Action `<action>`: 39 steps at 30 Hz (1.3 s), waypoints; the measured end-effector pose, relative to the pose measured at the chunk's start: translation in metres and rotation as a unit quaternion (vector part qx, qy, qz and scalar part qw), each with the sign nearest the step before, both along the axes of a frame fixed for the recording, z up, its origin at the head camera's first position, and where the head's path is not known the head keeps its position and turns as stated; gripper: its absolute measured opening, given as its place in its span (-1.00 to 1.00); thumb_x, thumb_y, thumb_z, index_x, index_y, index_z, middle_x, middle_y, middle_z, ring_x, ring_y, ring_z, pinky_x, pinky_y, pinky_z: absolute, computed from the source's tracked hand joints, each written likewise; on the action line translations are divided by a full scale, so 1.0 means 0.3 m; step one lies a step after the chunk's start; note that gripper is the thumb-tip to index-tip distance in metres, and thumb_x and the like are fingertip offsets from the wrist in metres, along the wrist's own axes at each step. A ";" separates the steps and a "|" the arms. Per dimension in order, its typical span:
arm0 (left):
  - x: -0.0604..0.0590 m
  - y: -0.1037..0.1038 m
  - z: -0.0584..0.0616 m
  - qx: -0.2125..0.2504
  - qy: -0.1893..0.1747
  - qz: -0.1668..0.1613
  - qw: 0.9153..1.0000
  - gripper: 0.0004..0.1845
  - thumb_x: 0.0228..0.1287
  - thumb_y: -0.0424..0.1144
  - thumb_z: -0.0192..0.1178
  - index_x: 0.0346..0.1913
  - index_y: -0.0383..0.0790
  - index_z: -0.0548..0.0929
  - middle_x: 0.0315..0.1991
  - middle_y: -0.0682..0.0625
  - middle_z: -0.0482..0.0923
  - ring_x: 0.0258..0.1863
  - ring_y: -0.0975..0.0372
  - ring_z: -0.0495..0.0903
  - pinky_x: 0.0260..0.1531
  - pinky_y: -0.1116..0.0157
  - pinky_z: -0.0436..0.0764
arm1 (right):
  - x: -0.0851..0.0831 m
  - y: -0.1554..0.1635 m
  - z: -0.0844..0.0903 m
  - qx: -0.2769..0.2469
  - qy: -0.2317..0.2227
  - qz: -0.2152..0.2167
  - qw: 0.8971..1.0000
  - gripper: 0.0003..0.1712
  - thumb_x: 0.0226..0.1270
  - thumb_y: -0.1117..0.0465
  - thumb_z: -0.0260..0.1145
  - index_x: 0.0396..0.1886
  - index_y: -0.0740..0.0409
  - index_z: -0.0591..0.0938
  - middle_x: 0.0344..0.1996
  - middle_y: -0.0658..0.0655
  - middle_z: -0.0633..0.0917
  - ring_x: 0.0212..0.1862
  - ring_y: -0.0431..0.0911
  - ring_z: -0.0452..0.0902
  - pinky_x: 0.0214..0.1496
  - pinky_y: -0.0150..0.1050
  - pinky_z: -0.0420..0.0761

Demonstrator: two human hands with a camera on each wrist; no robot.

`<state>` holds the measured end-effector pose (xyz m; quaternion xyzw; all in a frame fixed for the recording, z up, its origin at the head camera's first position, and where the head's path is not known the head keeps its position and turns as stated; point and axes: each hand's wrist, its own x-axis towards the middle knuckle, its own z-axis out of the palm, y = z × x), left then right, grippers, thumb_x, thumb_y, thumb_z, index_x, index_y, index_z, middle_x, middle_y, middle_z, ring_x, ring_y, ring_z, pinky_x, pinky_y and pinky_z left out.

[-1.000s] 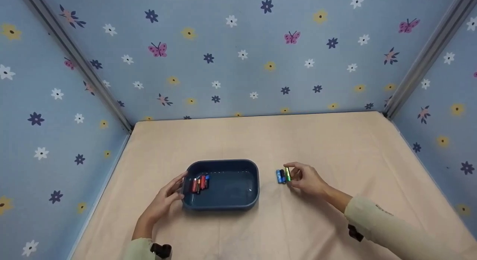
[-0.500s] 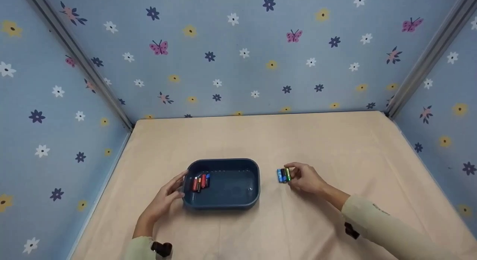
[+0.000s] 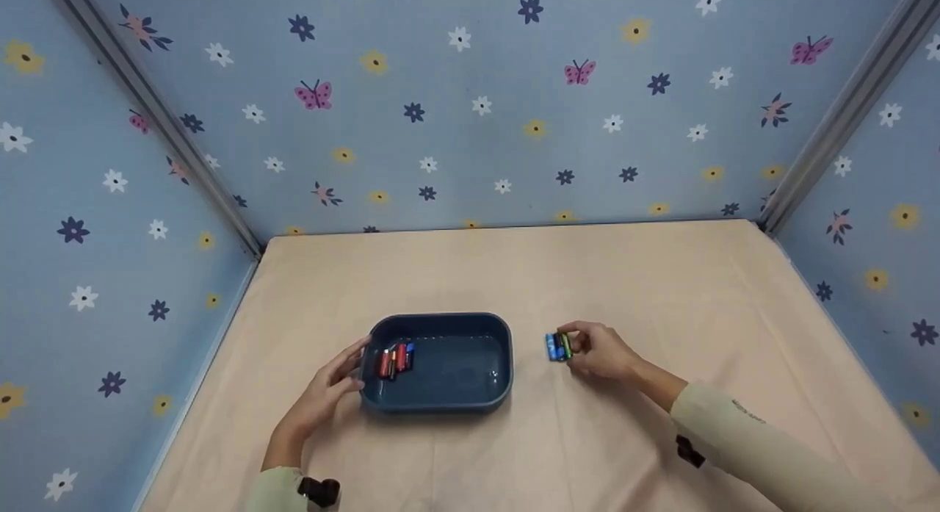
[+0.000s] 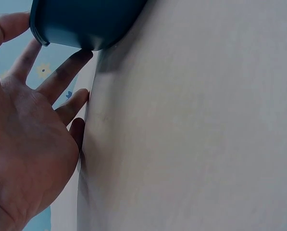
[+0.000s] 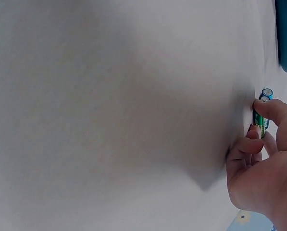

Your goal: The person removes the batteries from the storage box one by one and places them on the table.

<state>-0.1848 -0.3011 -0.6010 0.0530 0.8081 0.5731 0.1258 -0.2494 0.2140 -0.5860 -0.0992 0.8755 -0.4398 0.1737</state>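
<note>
We see red and blue batteries (image 3: 400,357) inside the blue tub (image 3: 455,376) (the left hand (image 3: 322,398), fingers spread, touches it); the right hand (image 3: 602,354) clamps a green battery (image 5: 259,120) between its fingers.

The bin (image 3: 455,374), dark blue and round-cornered, sits upright with its long sides at 12 and 6 o'clock, the left hand (image 3: 323,396) touching its 9 o'clock end. Inside near that end, four batteries (image 3: 400,356) lie side by side, two red, one dark and copper between them, and one blue and dark, all pointing roughly 12 to 6. Apart from the bin at its 3 o'clock, a blue battery (image 3: 551,347), a dark battery (image 3: 559,346) and a green battery (image 5: 258,117) form a close row, the green one pinched by the right hand (image 3: 606,354).
</note>
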 end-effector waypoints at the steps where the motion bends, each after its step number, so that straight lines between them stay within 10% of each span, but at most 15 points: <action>1: 0.000 0.000 0.000 -0.001 0.000 -0.001 1.000 -0.19 0.59 -0.42 0.11 0.83 -0.01 0.25 0.84 -0.29 0.12 0.83 -0.30 0.15 0.75 -0.34 0.20 | 0.000 0.001 -0.001 0.001 0.000 0.000 1.000 -0.30 0.33 0.50 0.50 0.49 0.32 0.63 -0.18 0.15 0.70 -0.19 -0.11 0.57 -0.24 -0.35 0.57; 31: -0.003 0.001 0.004 0.002 -0.009 -0.001 1.000 -0.17 0.55 -0.39 0.12 0.82 0.05 0.26 0.85 -0.22 0.14 0.83 -0.30 0.17 0.76 -0.36 0.16 | -0.077 -0.009 0.126 0.044 -0.001 0.058 0.997 -0.20 0.40 0.35 0.55 0.61 0.34 0.51 -0.17 0.17 0.69 -0.19 -0.12 0.57 -0.07 -0.28 0.56; 39: -0.001 -0.003 0.001 -0.003 0.005 -0.012 1.000 -0.16 0.52 -0.41 0.04 0.83 -0.03 0.23 0.83 -0.28 0.17 0.79 -0.34 0.23 0.65 -0.26 0.43 | -0.093 -0.035 0.121 0.048 0.008 0.060 0.997 -0.33 0.44 0.25 0.55 0.48 0.35 0.62 -0.27 0.11 0.73 -0.25 -0.17 0.57 -0.14 -0.28 0.53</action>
